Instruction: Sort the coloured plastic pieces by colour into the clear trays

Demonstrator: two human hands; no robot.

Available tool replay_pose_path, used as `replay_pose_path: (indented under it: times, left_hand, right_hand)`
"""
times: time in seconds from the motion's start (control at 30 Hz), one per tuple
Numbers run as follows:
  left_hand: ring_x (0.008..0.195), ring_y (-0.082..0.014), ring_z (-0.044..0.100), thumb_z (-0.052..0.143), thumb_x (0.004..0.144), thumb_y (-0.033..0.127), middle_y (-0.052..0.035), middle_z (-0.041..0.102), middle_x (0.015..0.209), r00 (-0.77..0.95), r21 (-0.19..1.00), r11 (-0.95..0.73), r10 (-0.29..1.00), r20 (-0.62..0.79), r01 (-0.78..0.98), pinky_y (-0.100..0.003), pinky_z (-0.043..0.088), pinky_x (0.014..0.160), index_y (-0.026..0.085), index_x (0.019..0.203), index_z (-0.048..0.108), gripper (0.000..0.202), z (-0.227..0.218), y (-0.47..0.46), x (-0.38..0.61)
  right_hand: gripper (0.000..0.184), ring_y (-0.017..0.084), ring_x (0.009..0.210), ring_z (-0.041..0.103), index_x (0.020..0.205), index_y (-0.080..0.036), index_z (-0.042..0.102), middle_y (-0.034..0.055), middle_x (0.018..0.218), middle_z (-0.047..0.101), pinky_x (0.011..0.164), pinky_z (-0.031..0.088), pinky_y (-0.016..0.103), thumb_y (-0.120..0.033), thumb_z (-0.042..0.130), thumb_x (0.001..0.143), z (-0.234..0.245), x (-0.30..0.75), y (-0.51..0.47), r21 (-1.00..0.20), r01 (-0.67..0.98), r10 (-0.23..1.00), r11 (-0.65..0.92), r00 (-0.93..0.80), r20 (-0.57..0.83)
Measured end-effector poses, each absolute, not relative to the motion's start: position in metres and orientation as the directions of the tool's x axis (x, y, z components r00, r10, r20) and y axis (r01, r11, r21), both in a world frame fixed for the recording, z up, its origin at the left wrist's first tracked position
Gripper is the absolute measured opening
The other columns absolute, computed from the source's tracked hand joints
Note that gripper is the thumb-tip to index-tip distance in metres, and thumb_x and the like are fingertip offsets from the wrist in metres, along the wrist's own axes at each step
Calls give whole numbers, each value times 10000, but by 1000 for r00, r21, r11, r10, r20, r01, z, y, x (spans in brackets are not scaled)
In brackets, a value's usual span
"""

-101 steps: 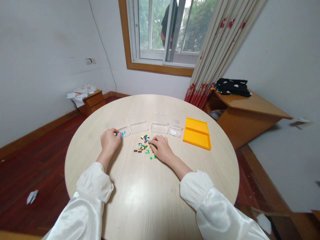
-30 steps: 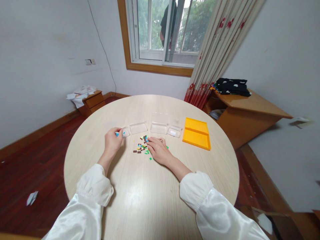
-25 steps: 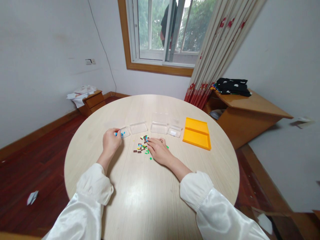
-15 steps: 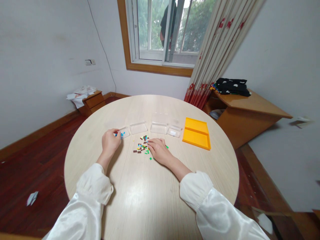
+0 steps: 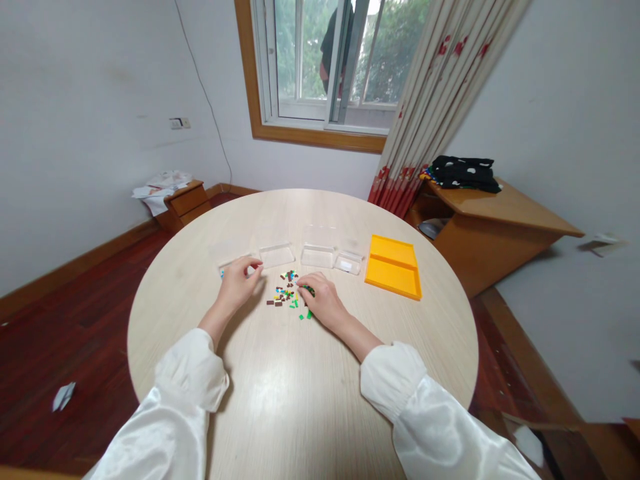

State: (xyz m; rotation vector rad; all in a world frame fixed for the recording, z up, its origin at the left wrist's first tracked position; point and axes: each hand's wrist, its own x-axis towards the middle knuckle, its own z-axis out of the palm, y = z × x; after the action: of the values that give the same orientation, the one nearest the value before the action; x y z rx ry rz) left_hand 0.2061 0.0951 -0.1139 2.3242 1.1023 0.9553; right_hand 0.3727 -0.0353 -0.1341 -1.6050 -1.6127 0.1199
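Observation:
On the round wooden table lies a small pile of tiny coloured bricks, between my two hands. My left hand rests just left of the pile with its fingers curled and the tips pinched together. It partly covers a small clear tray, where a blue bit shows at the edge. What the fingers hold, if anything, is hidden. My right hand lies at the pile's right edge, with its fingertips closed on a green brick.
Three more clear trays stand in a row behind the pile, and a yellow two-part tray lies to the right. A wooden desk with dark clothes stands at the right, a small cabinet at the left wall.
My left hand has slid right, from the blue-brick tray toward the pile. My right hand's flat fingers have drawn back and curled onto a green brick.

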Motion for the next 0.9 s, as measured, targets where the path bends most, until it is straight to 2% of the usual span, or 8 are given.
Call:
replay_pose_path:
  times: [0.13, 0.3, 0.5, 0.9]
  left_hand:
    - [675, -149, 542, 519, 785, 283, -48, 666, 771, 674, 618, -712, 638, 371, 334, -267, 423, 653, 158, 811, 672, 199, -114, 80, 215]
    - [713, -145, 558, 570, 791, 265, -44, 660, 791, 757, 654, -736, 526, 387, 176, -260, 421, 660, 161, 858, 663, 155, -113, 70, 219]
    - [706, -137, 553, 608, 790, 244, -40, 652, 770, 777, 640, -756, 484, 403, 139, -252, 417, 658, 162, 836, 667, 111, -111, 66, 220]
    - [710, -133, 549, 593, 795, 217, -29, 639, 750, 788, 653, -752, 455, 414, 91, -249, 406, 670, 168, 786, 666, 88, -113, 66, 221]
  right_hand:
    - [156, 170, 880, 568, 796, -187, 619, 45, 838, 651, 810, 451, 306, -72, 513, 804, -129, 370, -35, -614, 767, 833, 186, 208, 513]
    - [98, 159, 832, 582, 837, -193, 582, 35, 842, 637, 765, 451, 290, -133, 506, 818, -128, 367, -34, -671, 712, 838, 206, 226, 497]
    - [28, 136, 743, 585, 834, -199, 529, 3, 796, 613, 705, 442, 257, -182, 513, 819, -127, 365, -34, -732, 651, 869, 201, 227, 440]
    - [37, 123, 739, 580, 814, -195, 518, -6, 777, 604, 706, 438, 239, -161, 502, 813, -126, 362, -34, -740, 632, 868, 230, 211, 450]
